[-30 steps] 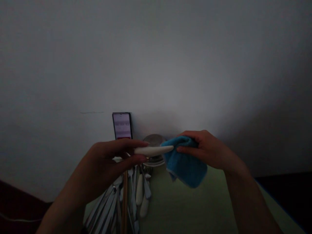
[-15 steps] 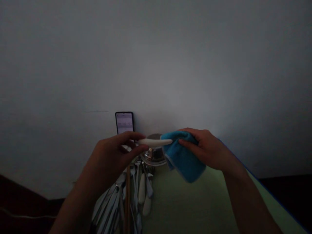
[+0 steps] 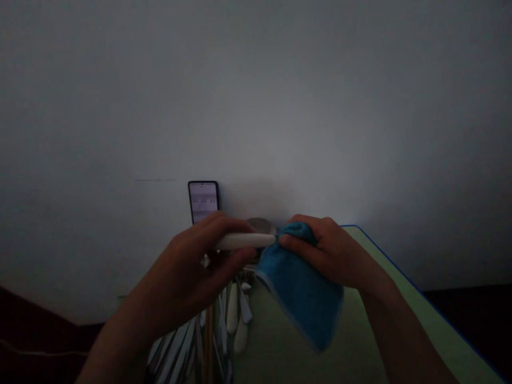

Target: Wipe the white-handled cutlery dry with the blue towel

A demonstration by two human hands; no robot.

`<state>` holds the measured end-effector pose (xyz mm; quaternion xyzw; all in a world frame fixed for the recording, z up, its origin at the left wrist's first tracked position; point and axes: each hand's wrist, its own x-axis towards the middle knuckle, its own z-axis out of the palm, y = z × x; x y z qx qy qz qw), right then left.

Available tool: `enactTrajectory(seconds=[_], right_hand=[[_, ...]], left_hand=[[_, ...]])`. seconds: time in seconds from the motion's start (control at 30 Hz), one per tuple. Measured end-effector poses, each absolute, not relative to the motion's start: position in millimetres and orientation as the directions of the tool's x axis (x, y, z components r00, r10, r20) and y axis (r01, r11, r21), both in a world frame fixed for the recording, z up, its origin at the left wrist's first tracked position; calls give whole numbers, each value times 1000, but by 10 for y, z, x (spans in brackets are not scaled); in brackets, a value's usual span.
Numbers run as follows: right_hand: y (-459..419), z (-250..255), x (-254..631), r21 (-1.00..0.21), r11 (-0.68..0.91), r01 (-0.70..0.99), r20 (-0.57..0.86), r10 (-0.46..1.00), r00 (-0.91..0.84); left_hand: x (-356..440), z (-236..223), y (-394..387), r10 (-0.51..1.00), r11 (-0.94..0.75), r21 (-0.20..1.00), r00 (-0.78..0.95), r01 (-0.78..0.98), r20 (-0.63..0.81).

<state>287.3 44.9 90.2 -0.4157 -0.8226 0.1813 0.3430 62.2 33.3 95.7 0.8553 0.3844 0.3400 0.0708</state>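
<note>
Held level in front of me is a white handle (image 3: 248,241), like that of a piece of cutlery. My left hand (image 3: 208,250) pinches its left part between thumb and fingers. Its narrower right end meets a blue cloth (image 3: 306,298), which my right hand (image 3: 320,242) grips with thumb and fingers. Most of the cloth hangs down from that grip. Whatever lies beyond the handle's right end is hidden by cloth and fingers. Behind the hands stands a metal bowl (image 3: 261,225), partly covered.
Metal cutlery (image 3: 176,346), wooden chopsticks (image 3: 208,341) and white-handled pieces (image 3: 232,309) lie on the green table (image 3: 288,346), left of the cloth. A phone (image 3: 203,200) leans against the grey wall (image 3: 256,96). The table's blue edge (image 3: 400,266) runs along the right.
My left hand has moved slightly right along the handle, covering more of it. The cloth has unfolded and hangs lower. My right hand has shifted slightly left.
</note>
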Motion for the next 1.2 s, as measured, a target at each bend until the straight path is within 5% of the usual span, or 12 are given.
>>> enactTrajectory(seconds=[0.47,0.87,1.2], right_hand=[[451,921,3007,-612,631,476,262,730,-631],[464,886,2918,-535,609,585,295,784,-547],[506,843,3056,-675,575,462,291,783,-551]], left_hand=[[579,932,355,697,-702,313,528,639,485],[631,973,334,759,-649,389,517,654,397],[610,894,408,787,-614,371,506,697,353]])
